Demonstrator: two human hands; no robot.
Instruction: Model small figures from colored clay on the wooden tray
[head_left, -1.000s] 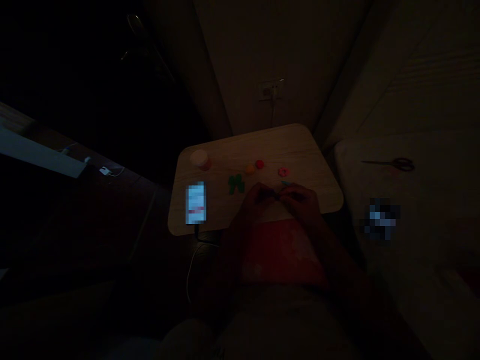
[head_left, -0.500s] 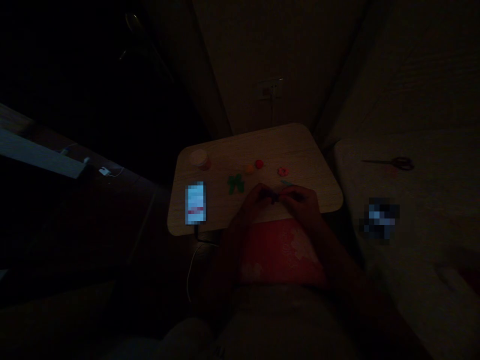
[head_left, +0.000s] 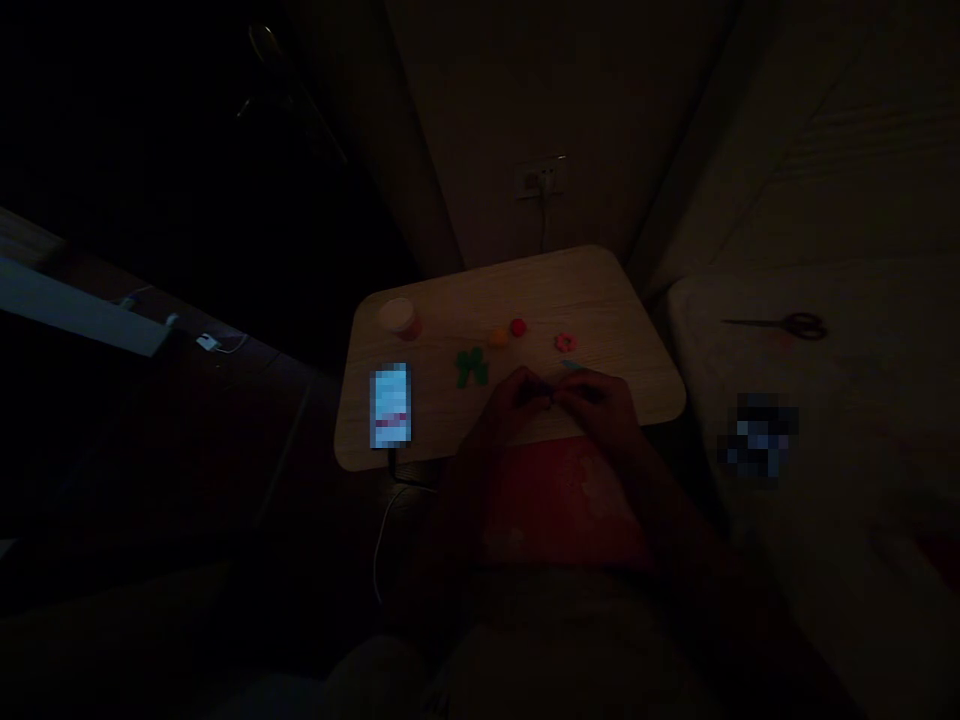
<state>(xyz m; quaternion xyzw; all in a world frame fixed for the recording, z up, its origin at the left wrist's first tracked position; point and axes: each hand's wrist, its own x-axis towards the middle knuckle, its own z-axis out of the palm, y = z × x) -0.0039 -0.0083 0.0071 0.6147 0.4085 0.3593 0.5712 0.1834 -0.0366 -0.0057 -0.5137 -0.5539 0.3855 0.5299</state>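
Close together at the table's near edge, my left hand (head_left: 512, 402) and my right hand (head_left: 606, 408) are both closed. Their fingertips meet on a small dark piece (head_left: 549, 394), mostly hidden and too dim to name. A pale blue pointed tip (head_left: 571, 366) shows just beyond my right fingers. Past the hands lie a pink flower-like ring (head_left: 566, 343), a red ball (head_left: 518, 327) and an orange-yellow lump (head_left: 499, 339). Left of my left hand are green leaf-like pieces (head_left: 471, 368), lying together on the wooden table (head_left: 442, 420).
A lidded tub (head_left: 399, 318) stands at the table's far left, with a lit phone (head_left: 391, 405) and its cable nearer me. Scissors (head_left: 799, 325) and a blurred-out object (head_left: 763, 436) lie on the pale surface at right. A wall socket (head_left: 541, 180) is behind. The room is dark.
My fingers have shifted slightly around the small dark piece, and less of it shows now. The things on the table stay where they were.
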